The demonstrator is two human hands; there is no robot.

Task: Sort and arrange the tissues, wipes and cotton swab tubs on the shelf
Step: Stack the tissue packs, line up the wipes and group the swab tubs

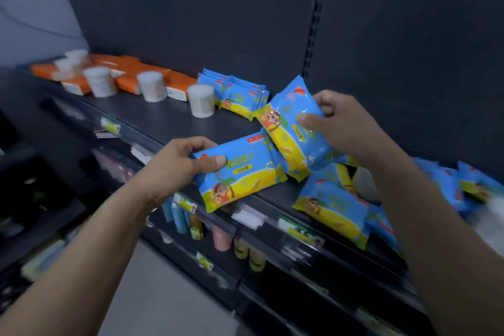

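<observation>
1. Dark back panel runs behind everything, w/ a slotted upright post right of centre.
2. Dark top shelf crosses the view from upper left to lower right.
3. Lower shelves below hold blurred bottles & packs; can't tell which goods.
4. Loose pile of wipe packs, blue & yellow, lies jumbled at the shelf's right end, under the right forearm.
5. Orange tissue packs lie at the far left rear of the shelf.
6. Neat row of wipe packs stands on edge mid-shelf, near the back panel, just right of the tissue packs.
7. Left hand grips left wipe pack by its end, thumb on top, over the shelf's front edge.
8. Right hand grips right wipe pack, tilted, thumb across its face, above the shelf. The two packs overlap.
9. Five white cotton swab tubs stand upright among & in front of the tissue packs.
10. Price tags sit along the shelf's front rail.
</observation>
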